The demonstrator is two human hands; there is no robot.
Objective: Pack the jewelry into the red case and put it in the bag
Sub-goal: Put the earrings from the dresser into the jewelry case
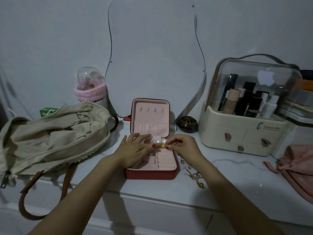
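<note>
Pearl earrings with gold fittings are held over the far compartments of the red case, which lies open on the white bench with its pink-lined lid propped upright behind. The right hand is closed in a pinch on the gold part of the earrings, thumb and forefinger pressed together. The left hand is spread flat over the left side of the tray, fingers extended, its thumb tip touching the same gold fitting; whether it actually grips the piece cannot be told. More jewelry, small gold and checkered pieces, is scattered on the bench just beside the case on its right. The beige bag is slumped to the left of the case, unzipped, with brown straps hanging over the bench edge. A cream cosmetics organizer with a clear dome stands to the right, and a wavy-edged mirror is leaned against the wall behind.
</note>
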